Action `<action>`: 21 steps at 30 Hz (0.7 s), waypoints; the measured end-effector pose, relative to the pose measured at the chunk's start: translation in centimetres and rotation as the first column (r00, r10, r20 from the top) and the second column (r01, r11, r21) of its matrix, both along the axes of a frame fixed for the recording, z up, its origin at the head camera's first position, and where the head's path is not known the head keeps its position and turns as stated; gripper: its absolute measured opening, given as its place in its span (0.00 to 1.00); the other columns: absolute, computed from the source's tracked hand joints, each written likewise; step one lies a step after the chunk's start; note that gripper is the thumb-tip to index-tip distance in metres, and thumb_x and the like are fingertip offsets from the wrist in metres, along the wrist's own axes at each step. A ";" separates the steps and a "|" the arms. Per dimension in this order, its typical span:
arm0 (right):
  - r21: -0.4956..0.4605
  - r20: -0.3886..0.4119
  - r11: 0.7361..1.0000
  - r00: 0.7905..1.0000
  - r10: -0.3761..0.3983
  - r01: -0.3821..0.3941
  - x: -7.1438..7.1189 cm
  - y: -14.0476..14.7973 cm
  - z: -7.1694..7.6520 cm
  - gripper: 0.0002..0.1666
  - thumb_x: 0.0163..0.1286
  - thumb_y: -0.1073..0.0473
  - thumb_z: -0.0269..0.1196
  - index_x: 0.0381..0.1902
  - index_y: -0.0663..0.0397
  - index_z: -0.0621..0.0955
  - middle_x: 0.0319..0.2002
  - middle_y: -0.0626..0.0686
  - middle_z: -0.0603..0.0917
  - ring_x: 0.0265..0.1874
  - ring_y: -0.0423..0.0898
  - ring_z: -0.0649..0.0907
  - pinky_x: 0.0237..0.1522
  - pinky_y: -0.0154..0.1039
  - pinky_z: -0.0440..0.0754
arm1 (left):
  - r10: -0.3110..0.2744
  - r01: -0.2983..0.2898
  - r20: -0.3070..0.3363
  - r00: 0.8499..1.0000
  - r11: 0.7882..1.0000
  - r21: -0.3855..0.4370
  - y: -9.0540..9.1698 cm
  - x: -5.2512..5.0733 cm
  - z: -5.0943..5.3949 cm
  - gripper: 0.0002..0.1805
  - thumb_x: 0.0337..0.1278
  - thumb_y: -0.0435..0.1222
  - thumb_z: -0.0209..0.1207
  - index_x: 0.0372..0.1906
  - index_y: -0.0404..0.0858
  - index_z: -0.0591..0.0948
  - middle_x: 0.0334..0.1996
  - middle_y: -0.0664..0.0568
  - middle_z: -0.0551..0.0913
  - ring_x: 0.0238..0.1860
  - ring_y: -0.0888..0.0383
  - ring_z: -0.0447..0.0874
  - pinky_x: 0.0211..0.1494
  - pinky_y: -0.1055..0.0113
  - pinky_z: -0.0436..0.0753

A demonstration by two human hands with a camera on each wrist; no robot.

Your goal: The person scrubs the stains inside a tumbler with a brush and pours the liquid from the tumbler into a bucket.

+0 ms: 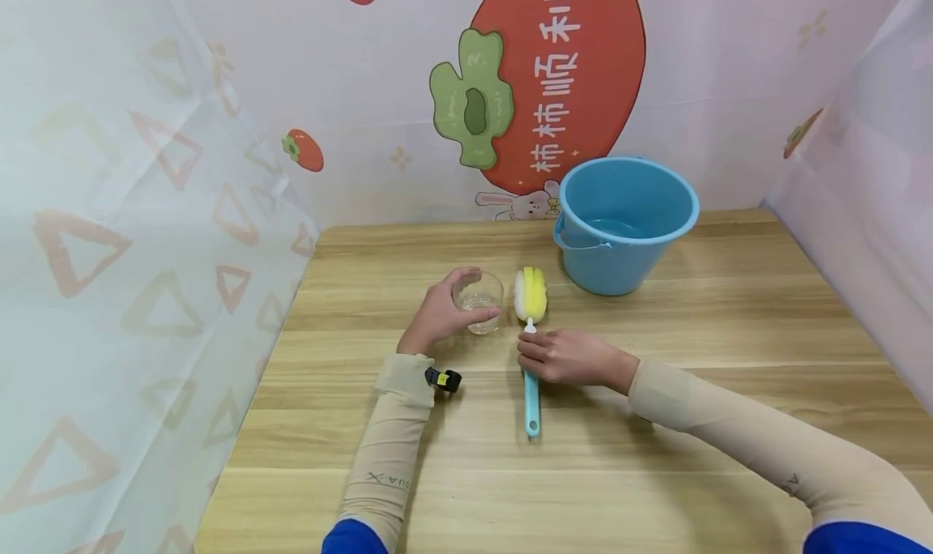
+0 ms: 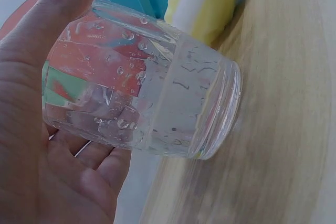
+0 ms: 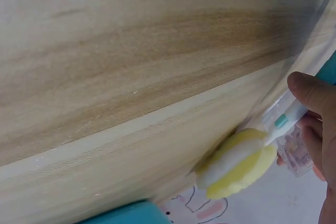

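Observation:
A clear glass [image 1: 481, 304] with a little clear liquid or thick base stands on the table, and my left hand [image 1: 442, 311] curls its thumb and fingers round it. In the left wrist view, droplets cling to the glass [image 2: 142, 82], with the thumb of my left hand [image 2: 47, 77] at its rim. Just right of it, a brush with a yellow and white sponge head [image 1: 531, 295] lies with its blue handle [image 1: 532, 404] toward me. My right hand [image 1: 572, 357] grips the handle near its white neck. The right wrist view shows the sponge head [image 3: 236, 163] beyond my right hand [image 3: 320, 114].
A blue bucket [image 1: 619, 254] with its handle down stands at the back right of the wooden table [image 1: 350, 295]. Behind the table hangs a pale cloth [image 1: 394, 92] with persimmon prints; similar sheets hang at both sides.

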State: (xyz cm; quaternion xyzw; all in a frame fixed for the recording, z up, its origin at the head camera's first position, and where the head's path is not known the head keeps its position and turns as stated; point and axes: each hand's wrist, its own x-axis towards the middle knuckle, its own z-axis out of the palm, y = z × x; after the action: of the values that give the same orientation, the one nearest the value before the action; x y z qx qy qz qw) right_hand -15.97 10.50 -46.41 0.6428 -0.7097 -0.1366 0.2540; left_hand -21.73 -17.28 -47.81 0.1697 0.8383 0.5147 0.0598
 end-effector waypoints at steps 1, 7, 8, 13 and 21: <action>0.001 0.001 1.000 1.000 0.000 0.000 -0.1 -0.1 -0.1 0.08 0.71 0.60 0.68 0.46 0.56 0.86 0.47 0.54 0.89 0.51 0.47 0.90 0.51 0.39 0.89 | 0.000 0.000 0.004 1.000 1.000 0.003 0.0 0.1 0.1 0.51 0.48 0.58 0.80 0.76 0.45 0.71 0.74 0.43 0.75 0.77 0.46 0.71 0.77 0.42 0.71; -0.002 0.025 1.000 1.000 -0.006 0.006 -0.5 -0.2 -0.4 0.08 0.70 0.60 0.68 0.44 0.56 0.86 0.44 0.53 0.88 0.50 0.46 0.89 0.50 0.39 0.89 | -0.002 0.002 0.001 1.000 1.000 0.000 0.2 0.1 0.1 0.50 0.48 0.57 0.80 0.76 0.47 0.72 0.74 0.43 0.75 0.77 0.45 0.71 0.77 0.42 0.72; 0.001 0.032 1.000 0.999 -0.010 0.010 -0.5 -0.3 -0.4 0.08 0.70 0.60 0.68 0.44 0.56 0.86 0.44 0.53 0.88 0.50 0.46 0.89 0.50 0.39 0.89 | -0.003 0.003 -0.001 1.000 1.000 -0.002 0.2 0.1 0.1 0.50 0.48 0.57 0.80 0.76 0.47 0.71 0.74 0.43 0.76 0.77 0.45 0.71 0.77 0.42 0.72; 0.029 0.064 0.998 0.996 -0.056 0.054 -0.5 -0.4 -0.3 0.07 0.70 0.60 0.69 0.45 0.55 0.87 0.45 0.53 0.89 0.50 0.46 0.89 0.48 0.38 0.89 | -0.005 0.005 -0.013 1.000 1.000 -0.004 0.1 0.1 0.2 0.52 0.49 0.57 0.80 0.76 0.43 0.71 0.74 0.43 0.76 0.76 0.43 0.72 0.76 0.42 0.73; 0.048 0.067 0.991 0.989 -0.131 0.128 0.0 -0.9 -0.5 0.08 0.68 0.63 0.72 0.44 0.53 0.87 0.46 0.50 0.89 0.49 0.44 0.88 0.43 0.35 0.88 | 0.006 -0.006 -0.009 1.000 1.000 -0.018 -0.1 0.1 0.1 0.49 0.48 0.57 0.80 0.76 0.49 0.72 0.73 0.49 0.77 0.76 0.46 0.72 0.76 0.44 0.73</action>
State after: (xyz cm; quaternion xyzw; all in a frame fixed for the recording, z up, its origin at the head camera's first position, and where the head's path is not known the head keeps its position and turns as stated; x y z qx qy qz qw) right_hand -15.94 9.56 -46.88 0.6050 -0.7553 -0.1460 0.2055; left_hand -21.60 -17.36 -47.67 0.1689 0.8437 0.5064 0.0560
